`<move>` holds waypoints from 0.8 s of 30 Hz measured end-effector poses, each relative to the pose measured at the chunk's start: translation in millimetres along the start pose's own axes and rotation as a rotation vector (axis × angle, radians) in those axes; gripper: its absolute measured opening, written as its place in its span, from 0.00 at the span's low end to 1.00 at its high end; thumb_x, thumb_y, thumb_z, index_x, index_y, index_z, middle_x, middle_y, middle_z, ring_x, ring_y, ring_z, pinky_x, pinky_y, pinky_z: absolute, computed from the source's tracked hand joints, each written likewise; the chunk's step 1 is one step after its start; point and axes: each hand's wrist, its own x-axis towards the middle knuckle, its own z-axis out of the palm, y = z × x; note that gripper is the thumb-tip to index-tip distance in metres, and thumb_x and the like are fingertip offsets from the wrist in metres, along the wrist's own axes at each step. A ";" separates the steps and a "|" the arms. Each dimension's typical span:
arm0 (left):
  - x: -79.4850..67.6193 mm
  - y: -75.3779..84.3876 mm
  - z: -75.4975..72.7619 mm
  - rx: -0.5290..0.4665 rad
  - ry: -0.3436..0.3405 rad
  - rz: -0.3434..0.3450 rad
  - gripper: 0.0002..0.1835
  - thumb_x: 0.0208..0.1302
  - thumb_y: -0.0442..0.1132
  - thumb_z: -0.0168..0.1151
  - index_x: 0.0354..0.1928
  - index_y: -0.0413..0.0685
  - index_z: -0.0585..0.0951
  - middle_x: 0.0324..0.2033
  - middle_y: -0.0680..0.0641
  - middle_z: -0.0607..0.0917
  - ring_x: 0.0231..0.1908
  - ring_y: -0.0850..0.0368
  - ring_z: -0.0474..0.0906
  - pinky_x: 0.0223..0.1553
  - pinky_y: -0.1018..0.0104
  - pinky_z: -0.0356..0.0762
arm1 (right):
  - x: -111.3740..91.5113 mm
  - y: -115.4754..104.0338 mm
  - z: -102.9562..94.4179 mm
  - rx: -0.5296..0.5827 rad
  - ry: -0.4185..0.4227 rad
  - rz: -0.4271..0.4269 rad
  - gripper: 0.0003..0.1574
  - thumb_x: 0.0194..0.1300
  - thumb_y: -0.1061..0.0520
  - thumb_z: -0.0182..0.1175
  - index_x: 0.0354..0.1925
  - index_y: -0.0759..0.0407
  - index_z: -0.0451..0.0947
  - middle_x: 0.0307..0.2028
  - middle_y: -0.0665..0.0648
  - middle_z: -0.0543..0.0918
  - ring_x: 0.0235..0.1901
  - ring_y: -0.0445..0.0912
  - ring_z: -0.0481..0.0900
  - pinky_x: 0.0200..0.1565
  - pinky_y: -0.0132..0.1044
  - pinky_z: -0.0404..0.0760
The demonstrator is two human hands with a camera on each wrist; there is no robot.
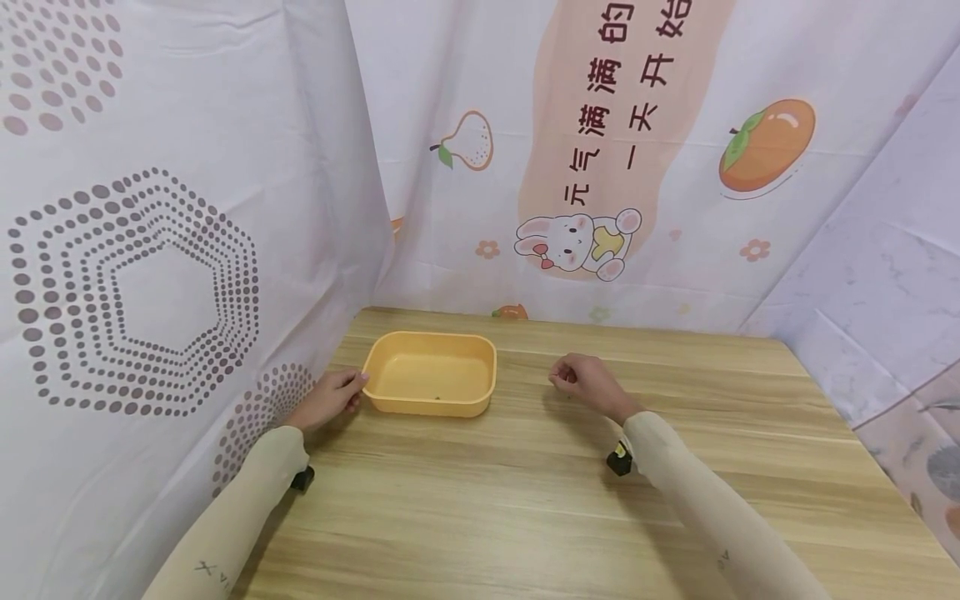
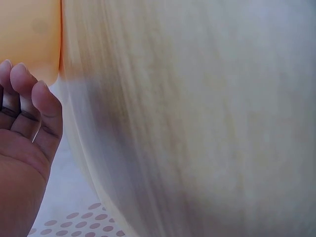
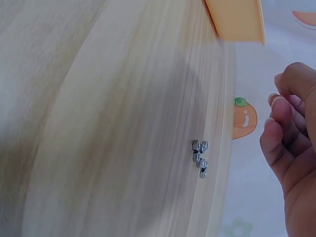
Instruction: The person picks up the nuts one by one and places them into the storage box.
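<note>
Yellow tray; silvery nuts; brown-streaked tan table

Wood-grain table — dotted white cloth left, printed fruit-and-rabbit cloth behind — marbled cloth right.

We get a bright, evenly lit head view, with soft shadows on the table either side of the tray and a pale sheen nearer us than it. In the left wrist view we find the table right of the tray blurred and washed out; in the right wrist view, a broad, greyish shadow below the tray.
</note>
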 end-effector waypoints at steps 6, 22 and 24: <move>0.0 -1.0 0.4 0.007 0.009 -0.008 0.23 0.74 0.48 0.47 0.31 0.33 0.73 0.23 0.42 0.75 0.23 0.52 0.71 0.23 0.62 0.75 | 2.7 -3.8 3.0 -0.003 0.003 -0.013 0.03 0.62 0.55 0.64 0.31 0.50 0.80 0.26 0.44 0.78 0.27 0.38 0.74 0.31 0.32 0.74; 1.7 -0.6 -0.2 -0.007 -0.001 -0.029 0.23 0.74 0.48 0.48 0.31 0.33 0.72 0.23 0.42 0.75 0.22 0.53 0.70 0.23 0.63 0.74 | 11.5 -17.3 8.9 -0.001 -0.003 -0.053 0.03 0.64 0.54 0.62 0.32 0.50 0.80 0.26 0.43 0.78 0.26 0.38 0.73 0.28 0.32 0.74; 1.2 -0.6 -0.2 -0.005 0.000 -0.030 0.22 0.74 0.47 0.47 0.31 0.33 0.72 0.23 0.42 0.75 0.22 0.53 0.70 0.23 0.63 0.74 | 12.4 -19.2 10.0 0.005 -0.003 -0.060 0.03 0.63 0.54 0.63 0.32 0.50 0.80 0.26 0.43 0.78 0.26 0.38 0.73 0.28 0.32 0.74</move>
